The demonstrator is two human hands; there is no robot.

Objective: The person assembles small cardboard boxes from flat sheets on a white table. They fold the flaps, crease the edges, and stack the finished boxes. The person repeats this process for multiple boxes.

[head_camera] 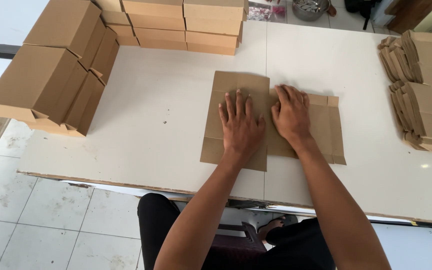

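Head view: you look down over your own forearms at a white surface (151, 115), with your dark-clad lap below its near edge.
Left hand: your left hand (241, 125) lies palm down, fingers spread wide, pressed flat on the left half of the flat cardboard blank (326, 130); it grips nothing.
Right hand: your right hand (291, 114) lies just beside the left, fingers slightly curled and together, pressing down on the middle of the same blank; it closes on nothing either.
Cardboard blank: it lies unfolded on the surface right in front of you, its left panel taller than the right, with narrow flaps showing along the right edge.
Flat stock: a stack of folded blanks (421, 95) rests near the right edge of the surface, well apart from your hands.
Made boxes, left: closed brown boxes (51, 75) are piled at the far left corner, several tilted against one another; you cannot tell what is in them.
Made boxes, far: more closed boxes (186, 25) stand in neat rows along the far edge.
Bowl: a metal bowl (308, 9) sits beyond the surface on the floor; its contents are too small to tell.
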